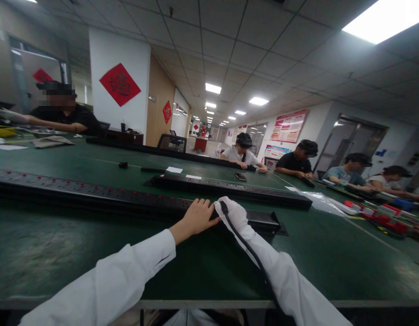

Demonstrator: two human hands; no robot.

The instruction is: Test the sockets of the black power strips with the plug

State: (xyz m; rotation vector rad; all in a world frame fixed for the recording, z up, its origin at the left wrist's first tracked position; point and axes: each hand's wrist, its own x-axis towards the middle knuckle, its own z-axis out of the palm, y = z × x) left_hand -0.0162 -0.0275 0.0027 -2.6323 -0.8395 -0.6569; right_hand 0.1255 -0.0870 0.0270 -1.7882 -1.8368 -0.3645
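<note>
A long black power strip (128,196) with a row of outlets and red marks lies across the green table in front of me. My left hand (198,216), bare, is closed over its near edge, with the fingers on top and the thumb toward my right hand. My right hand (234,213), in a white glove, grips the black plug end of a power cord (245,242) right above the strip. Whether the plug sits in an outlet is hidden by the glove. From there the cord runs down along my right sleeve to the table's front edge.
A second black power strip (230,186) lies just beyond, with a phone (240,176) and white paper slips (174,170) behind it. Another long black bar (169,155) stretches farther back. Red parts (382,216) and clear plastic (323,202) lie at right. Several people sit around the table.
</note>
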